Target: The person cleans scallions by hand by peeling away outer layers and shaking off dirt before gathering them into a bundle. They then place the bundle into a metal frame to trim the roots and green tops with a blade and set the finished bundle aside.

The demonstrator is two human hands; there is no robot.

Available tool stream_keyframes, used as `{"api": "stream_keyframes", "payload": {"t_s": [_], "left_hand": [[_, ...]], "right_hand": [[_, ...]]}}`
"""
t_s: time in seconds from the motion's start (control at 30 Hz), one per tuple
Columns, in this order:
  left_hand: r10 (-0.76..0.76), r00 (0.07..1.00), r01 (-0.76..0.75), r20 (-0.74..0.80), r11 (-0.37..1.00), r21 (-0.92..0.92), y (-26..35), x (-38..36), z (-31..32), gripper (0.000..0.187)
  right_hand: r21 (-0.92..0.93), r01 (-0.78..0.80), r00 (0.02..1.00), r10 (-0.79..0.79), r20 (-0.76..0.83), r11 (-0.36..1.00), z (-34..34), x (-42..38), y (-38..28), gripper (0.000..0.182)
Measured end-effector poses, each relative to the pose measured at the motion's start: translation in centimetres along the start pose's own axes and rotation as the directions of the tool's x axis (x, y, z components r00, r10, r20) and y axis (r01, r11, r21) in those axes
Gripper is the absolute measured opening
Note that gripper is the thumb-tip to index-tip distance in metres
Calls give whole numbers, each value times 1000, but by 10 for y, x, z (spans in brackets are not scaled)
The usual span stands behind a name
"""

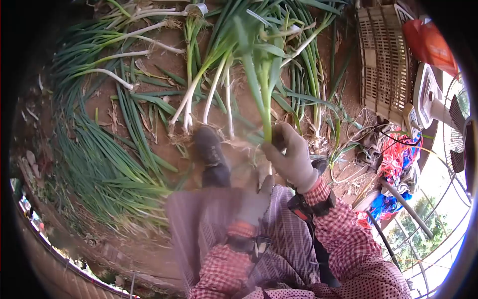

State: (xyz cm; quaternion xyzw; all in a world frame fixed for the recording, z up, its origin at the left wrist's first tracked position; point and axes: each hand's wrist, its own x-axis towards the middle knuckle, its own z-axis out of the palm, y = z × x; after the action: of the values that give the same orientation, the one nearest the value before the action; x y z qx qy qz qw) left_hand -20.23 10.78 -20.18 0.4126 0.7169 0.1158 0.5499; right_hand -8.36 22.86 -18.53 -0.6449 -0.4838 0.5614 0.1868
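Observation:
A long green onion [267,112] stands upright in front of me, its green leaves fanning out at the top. My right hand [291,155], in a pale glove, is closed around the lower part of its stalk. Below it, over my lap, is my left hand [253,202], also gloved and smeared by motion. Its fingers point up near the onion's lower end, and I cannot make out whether they touch it. More green onions [214,89] with white stems and roots lie on the soil just beyond my shoe [209,144].
A large heap of green onions [114,164] curves along the left. At the right are a slatted plastic crate [381,65], an orange-red item [430,47], a white scale-like device [427,94], a fan [457,134] and tangled red and blue material [398,164]. Wire bars [423,239] stand at lower right.

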Motion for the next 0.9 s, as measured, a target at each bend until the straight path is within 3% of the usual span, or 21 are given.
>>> {"api": "stream_keyframes", "payload": {"t_s": [0.03, 0.07, 0.13, 0.17, 0.2, 0.23, 0.27, 0.3, 0.33, 0.37, 0.4, 0.43, 0.47, 0.5, 0.57, 0.6, 0.67, 0.7, 0.8, 0.87, 0.9], "left_hand": [[-131, 988, 148, 86, 959, -242, 4, 0, -3, 30], [-232, 952, 300, 201, 839, -455, 6, 2, -8, 30], [-411, 911, 292, 5, 638, -712, 14, 13, -25, 30], [-512, 857, 253, -62, 522, -815, 19, 19, -36, 31], [-612, 783, 187, -110, 401, -897, 17, 24, -47, 32], [-532, 834, 207, -146, 548, -810, -11, 24, -56, 29], [-552, 829, 192, -84, 423, -886, -16, 28, -66, 28], [-565, 825, 174, -19, 286, -942, -17, 31, -75, 28], [-568, 822, 157, 50, 142, -977, -18, 32, -83, 27], [-538, 838, 131, 90, 38, -991, -15, 34, -94, 27], [-541, 835, 122, 98, 8, -992, -16, 34, -102, 27], [-540, 835, 114, 108, -21, -993, -18, 35, -108, 27], [-536, 835, 108, 120, -53, -993, -22, 36, -113, 27], [-520, 852, 122, 65, 76, -990, -33, 35, -116, 27], [-460, 888, 108, 34, 137, -985, -32, 38, -129, 27], [-429, 903, 106, 26, 163, -981, -29, 38, -133, 28], [-411, 911, 74, 5, 152, -986, -23, 39, -140, 29], [-401, 916, 65, 4, 138, -988, -19, 39, -141, 30], [-402, 915, 27, -32, 140, -990, -15, 37, -140, 31], [-354, 935, 44, -8, 136, -990, -14, 38, -135, 30], [-338, 941, 54, 0, 149, -987, -12, 38, -136, 31]], "right_hand": [[-47, 94, 996, -93, 14, 994, 4, 2, -17, 27], [63, 101, 992, -106, 74, 993, 11, 11, -22, 27], [277, 83, 970, -141, 196, 957, 29, 42, -26, 27], [446, -146, 970, 38, 242, 883, 47, 66, -17, 27], [371, -131, 979, 61, 195, 919, 74, 94, 13, 26], [296, -116, 986, 73, 152, 948, 103, 123, 47, 24], [358, -400, 914, 341, 218, 843, 127, 147, 65, 24], [81, -432, 899, 422, 118, 898, 145, 160, 57, 26], [-134, -248, 959, 262, 105, 959, 165, 174, 75, 32], [-99, -320, 939, 330, 96, 942, 186, 184, 79, 36], [-62, -393, 914, 397, 89, 918, 208, 194, 81, 39], [-237, -366, 918, 391, 65, 900, 226, 204, 81, 51], [-168, -524, 850, 526, -39, 835, 246, 211, 80, 59], [-132, -571, 819, 573, -23, 810, 254, 216, 81, 62], [-105, -627, 778, 627, -35, 772, 256, 220, 61, 65], [-126, -584, 809, 587, -21, 802, 253, 221, 57, 59], [-12, -594, 804, 593, -45, 804, 257, 229, 65, 52], [213, -527, 802, 564, -195, 823, 264, 230, 72, 49], [632, -294, 888, 450, -98, 718, 227, 216, 63, 47], [227, -292, 854, 360, -376, 929, 211, 197, 74, 48], [133, -474, 777, 485, -401, 870, 207, 193, 93, 50]]}}
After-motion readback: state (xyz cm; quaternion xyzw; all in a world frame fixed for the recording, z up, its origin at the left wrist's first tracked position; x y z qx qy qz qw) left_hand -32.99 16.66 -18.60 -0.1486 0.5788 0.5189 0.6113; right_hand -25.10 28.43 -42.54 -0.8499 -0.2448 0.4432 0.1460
